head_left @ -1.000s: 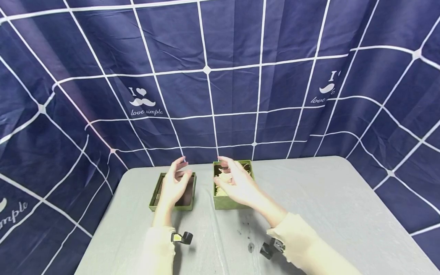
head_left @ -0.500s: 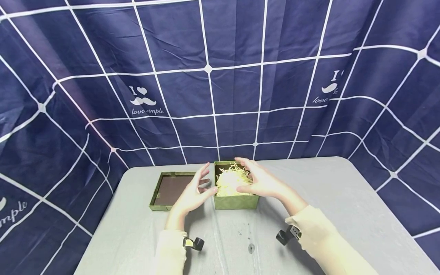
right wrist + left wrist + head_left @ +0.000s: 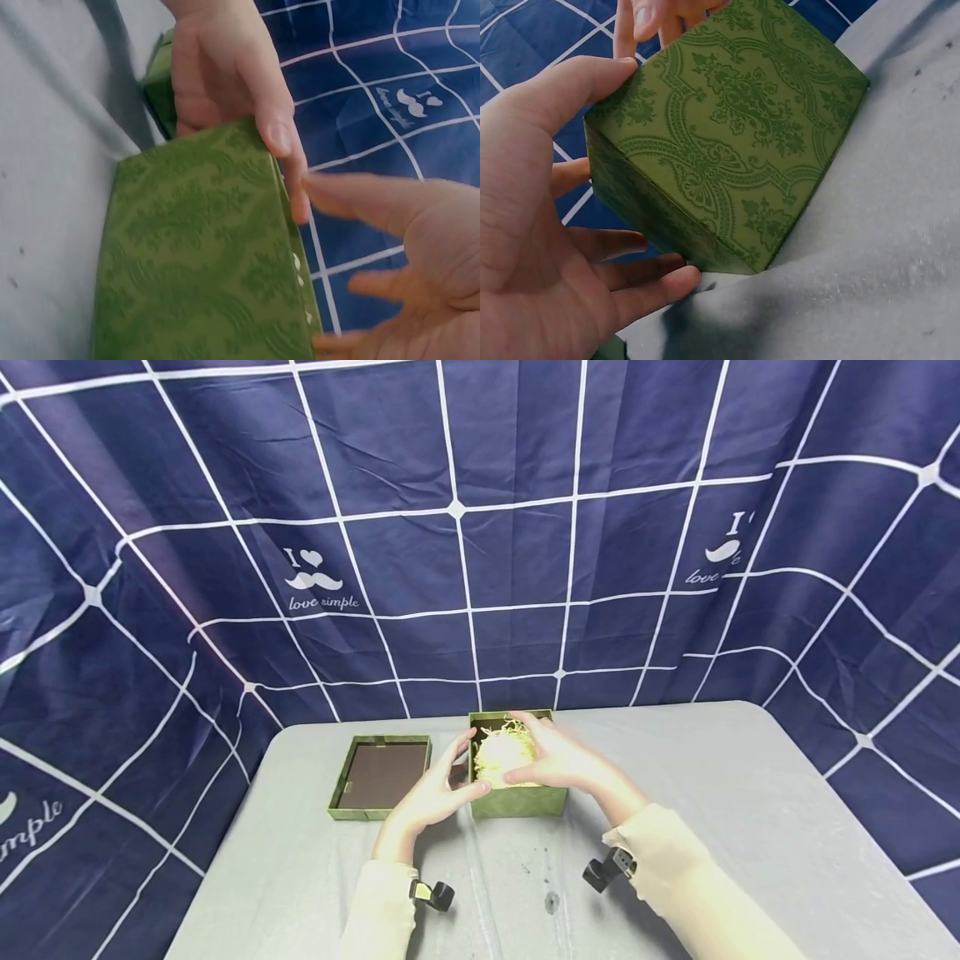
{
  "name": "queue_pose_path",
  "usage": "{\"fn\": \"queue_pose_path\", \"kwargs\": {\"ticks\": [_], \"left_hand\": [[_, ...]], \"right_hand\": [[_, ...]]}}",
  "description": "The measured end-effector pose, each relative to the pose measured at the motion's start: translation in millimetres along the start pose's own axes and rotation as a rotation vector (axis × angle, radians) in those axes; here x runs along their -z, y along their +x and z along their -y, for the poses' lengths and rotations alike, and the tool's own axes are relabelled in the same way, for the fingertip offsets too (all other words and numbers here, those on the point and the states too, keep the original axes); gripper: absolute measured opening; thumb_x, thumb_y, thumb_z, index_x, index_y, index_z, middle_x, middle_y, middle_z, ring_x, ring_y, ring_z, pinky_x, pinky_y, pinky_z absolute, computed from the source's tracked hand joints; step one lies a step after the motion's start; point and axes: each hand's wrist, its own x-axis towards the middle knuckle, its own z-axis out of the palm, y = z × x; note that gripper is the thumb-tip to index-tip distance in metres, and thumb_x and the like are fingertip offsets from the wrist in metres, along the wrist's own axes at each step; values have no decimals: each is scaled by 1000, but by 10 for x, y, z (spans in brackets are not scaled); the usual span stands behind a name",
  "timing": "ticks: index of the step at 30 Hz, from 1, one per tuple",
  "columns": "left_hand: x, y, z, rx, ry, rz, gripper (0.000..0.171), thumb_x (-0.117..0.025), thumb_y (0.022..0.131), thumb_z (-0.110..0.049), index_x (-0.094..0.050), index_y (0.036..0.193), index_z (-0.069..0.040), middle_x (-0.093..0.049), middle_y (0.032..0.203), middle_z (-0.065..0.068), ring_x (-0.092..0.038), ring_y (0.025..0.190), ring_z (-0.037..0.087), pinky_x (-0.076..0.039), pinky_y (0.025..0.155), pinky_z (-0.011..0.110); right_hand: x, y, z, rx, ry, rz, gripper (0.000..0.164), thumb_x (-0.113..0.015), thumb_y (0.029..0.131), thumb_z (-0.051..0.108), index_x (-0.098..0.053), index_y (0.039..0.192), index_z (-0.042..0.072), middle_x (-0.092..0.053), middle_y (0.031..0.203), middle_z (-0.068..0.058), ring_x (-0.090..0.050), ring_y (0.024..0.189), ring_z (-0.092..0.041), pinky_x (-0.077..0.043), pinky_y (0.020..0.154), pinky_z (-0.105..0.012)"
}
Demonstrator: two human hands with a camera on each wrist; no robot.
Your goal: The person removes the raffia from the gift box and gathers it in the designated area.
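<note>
An uncovered green patterned box (image 3: 517, 802) stands on the table, filled with pale yellow shredded paper (image 3: 504, 756). Along its left wall lies my left hand (image 3: 429, 795), thumb at the near left corner of the rim, fingers extended down the side. My right hand (image 3: 558, 756) reaches over the box from the right, fingers spread above the shreds. In the left wrist view, the box's front face (image 3: 735, 127) carries a darker ornamental pattern. The right wrist view has the right hand (image 3: 427, 262) beside the rim, holding nothing visible. Part of the filling lies behind it.
A shallow green lid (image 3: 381, 777) with a dark brown inside lies left of the box on the grey-covered table (image 3: 675, 777). A dark blue curtain (image 3: 525, 568) with white grid lines hangs behind and at both sides.
My left hand has moved from over the lid to the box's left side. My right hand shifted right, uncovering the shreds, then came slightly back left. Box and lid stay put.
</note>
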Motion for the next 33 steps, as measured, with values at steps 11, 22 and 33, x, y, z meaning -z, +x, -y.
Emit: {"fn": "queue_pose_path", "kwargs": {"ticks": [11,22,33], "left_hand": [[-20,15,41,14,6,15,92,-79,102,-31,-22,175,-28,-31,173,25,-44,151,51,-41,120,64],[-29,6,75,16,6,15,92,-77,102,-32,-22,174,-26,-32,171,28,-45,150,53,-42,118,66],[-16,-21,59,26,-9,18,92,-78,102,-31,-21,175,-27,-31,172,26,-44,152,50,-41,120,64]], "right_hand": [[-145,106,73,-235,96,-36,120,-98,76,21,-27,169,-1,-46,158,-38,-42,150,-52,-35,123,-66],[-264,128,4,-273,146,-49,125,-101,72,19,-25,169,-1,-46,159,-38,-48,146,-52,-39,121,-64],[-318,223,-63,-303,239,35,123,-99,74,15,-24,169,-4,-38,167,-34,-39,154,-49,-32,126,-62]]}}
